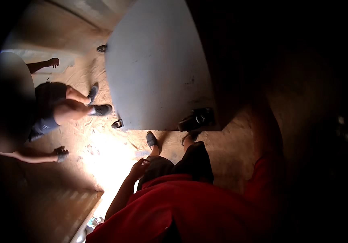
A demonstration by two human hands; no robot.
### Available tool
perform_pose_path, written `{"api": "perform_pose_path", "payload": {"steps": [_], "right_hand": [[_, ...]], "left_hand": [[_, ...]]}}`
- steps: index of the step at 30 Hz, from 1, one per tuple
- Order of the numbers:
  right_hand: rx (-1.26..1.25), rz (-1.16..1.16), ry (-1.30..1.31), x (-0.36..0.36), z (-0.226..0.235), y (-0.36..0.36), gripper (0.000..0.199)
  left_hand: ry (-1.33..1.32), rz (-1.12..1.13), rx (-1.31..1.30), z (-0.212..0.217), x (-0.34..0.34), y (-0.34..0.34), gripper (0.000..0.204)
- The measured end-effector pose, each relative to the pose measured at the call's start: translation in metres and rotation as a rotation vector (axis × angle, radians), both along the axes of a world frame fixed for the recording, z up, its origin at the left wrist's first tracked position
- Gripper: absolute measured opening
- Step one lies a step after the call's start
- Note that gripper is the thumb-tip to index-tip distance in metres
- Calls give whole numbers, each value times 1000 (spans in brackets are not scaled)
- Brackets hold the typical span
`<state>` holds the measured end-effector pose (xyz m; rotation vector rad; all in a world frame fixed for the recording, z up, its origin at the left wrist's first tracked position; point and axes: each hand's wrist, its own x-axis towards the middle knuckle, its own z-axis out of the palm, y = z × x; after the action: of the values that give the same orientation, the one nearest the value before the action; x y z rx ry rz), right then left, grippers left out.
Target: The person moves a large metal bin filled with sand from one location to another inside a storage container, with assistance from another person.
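Note:
A large pale grey box-like unit (pixel 161 69) with dark wheels stands in front of me, its right side in deep shadow. My left hand (pixel 140 168) hangs beside my left thigh, fingers loosely bent and holding nothing visible. On the right, my right forearm (pixel 266 133) reaches forward along the unit's shadowed side. The right hand itself is lost in the dark, so whether it touches the unit cannot be made out. A black caster (pixel 198 119) shows at the unit's near right corner, and a smaller wheel (pixel 117 124) at the near left corner.
Another person (pixel 46 105) is to the left of the unit, one hand (pixel 60 154) hanging low and the other (pixel 53 62) farther off. The brown floor (pixel 230 158) has a bright sunlit patch left of my feet. A low wall or panel edge (pixel 89 210) lies at lower left.

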<state>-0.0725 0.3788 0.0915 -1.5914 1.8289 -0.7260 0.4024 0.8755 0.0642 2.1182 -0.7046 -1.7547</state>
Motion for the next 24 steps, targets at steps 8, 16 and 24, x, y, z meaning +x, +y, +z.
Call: {"api": "perform_pose_path", "payload": {"steps": [8, 16, 24], "right_hand": [[7, -107, -32, -9, -27, 58, 49], [35, -569, -323, -104, -6, 213, 48], [709, -936, -429, 15, -113, 620, 44]], "left_hand": [[-138, -138, 23, -11, 39, 35, 29], [-115, 17, -97, -43, 109, 102, 30], [-11, 89, -136, -65, 203, 101, 24]]}}
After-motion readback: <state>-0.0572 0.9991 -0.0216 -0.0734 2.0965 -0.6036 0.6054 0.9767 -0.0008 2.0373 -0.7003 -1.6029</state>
